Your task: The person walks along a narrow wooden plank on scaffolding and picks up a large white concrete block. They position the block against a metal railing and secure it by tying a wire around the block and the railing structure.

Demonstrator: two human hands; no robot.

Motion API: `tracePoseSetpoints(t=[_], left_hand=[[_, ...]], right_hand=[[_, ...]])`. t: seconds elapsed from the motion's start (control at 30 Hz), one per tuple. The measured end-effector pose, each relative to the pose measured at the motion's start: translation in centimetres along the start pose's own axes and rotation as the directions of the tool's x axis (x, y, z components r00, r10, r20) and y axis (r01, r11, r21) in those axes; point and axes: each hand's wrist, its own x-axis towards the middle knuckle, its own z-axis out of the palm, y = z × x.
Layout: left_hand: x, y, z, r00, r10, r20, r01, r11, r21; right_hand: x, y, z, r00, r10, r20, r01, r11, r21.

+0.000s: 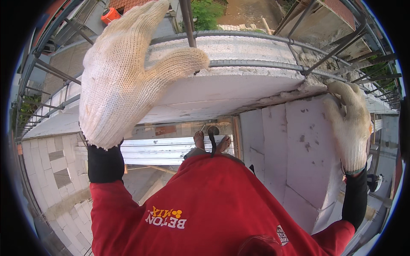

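My left hand [124, 72], in a cream knitted glove, is raised over the white block wall [222, 87] in front of me. Its fingers point forward and the thumb stretches right, across a grey steel bar [256, 64]; nothing shows in its grasp. My right hand [352, 123], gloved the same way, is at the top edge of the right-hand block wall [303, 141]. Its fingers bend a little and stand apart from the thumb, with no object visible between them. Whether that palm presses on the wall is hidden.
Steel bars run along the wall top, with upright rods [188, 23] rising from it. Below, my bare feet [223, 144] are by a ribbed metal sheet [171, 150]. Rough mortar [314, 83] lies at the corner. Beyond are roofs and an orange tank [110, 16].
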Motion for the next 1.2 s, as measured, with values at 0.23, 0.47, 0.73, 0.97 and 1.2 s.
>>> tracePoseSetpoints(t=[0.23, 0.47, 0.73, 0.97, 1.2], left_hand=[[0.6, 0.3, 1.4, 0.987, 0.086, 0.136, -0.076, 0.994, -0.077], [0.8, 1.5, 0.1, 0.991, 0.061, 0.119, -0.047, 0.992, -0.114], [1.5, 2.0, -0.2, 0.994, 0.047, 0.100, -0.031, 0.987, -0.157], [1.7, 1.9, -0.1, 0.984, 0.040, 0.173, -0.018, 0.991, -0.130], [1.5, 1.6, 0.4, 0.997, 0.048, 0.062, -0.038, 0.986, -0.160]], right_hand=[[0.2, 0.6, 1.5, 0.971, -0.225, -0.082, 0.196, 0.943, -0.269], [-0.6, -3.3, 0.1, 0.955, -0.291, 0.055, 0.295, 0.950, -0.101], [0.2, -6.3, -3.7, 0.913, -0.392, 0.109, 0.361, 0.904, 0.231], [5.3, -3.6, -15.4, 0.916, -0.141, -0.375, 0.119, 0.989, -0.082], [20.5, -4.6, -16.0, 0.929, -0.369, 0.035, 0.364, 0.890, -0.275]])
